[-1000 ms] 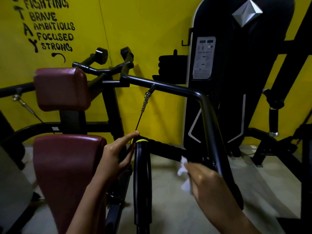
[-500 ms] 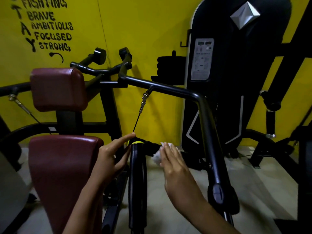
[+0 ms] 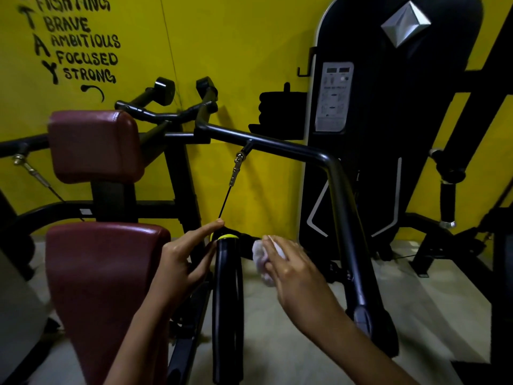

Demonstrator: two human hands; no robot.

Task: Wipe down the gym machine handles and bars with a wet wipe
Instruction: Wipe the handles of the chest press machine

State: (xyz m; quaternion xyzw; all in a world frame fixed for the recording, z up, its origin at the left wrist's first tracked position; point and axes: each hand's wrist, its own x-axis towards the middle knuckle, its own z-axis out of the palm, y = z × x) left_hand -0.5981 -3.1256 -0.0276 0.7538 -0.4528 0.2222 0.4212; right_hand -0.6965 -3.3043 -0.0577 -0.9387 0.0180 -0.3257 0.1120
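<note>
right hand clutching wet wipe, on handle

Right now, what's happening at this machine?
A person is wiping a black gym machine. The right hand presses a crumpled white wet wipe against the black horizontal handle beside the yellow-capped upright bar. The left hand steadies that upright bar near its top, index finger stretched over the cap. The maroon seat pads sit at left, untouched.
</note>
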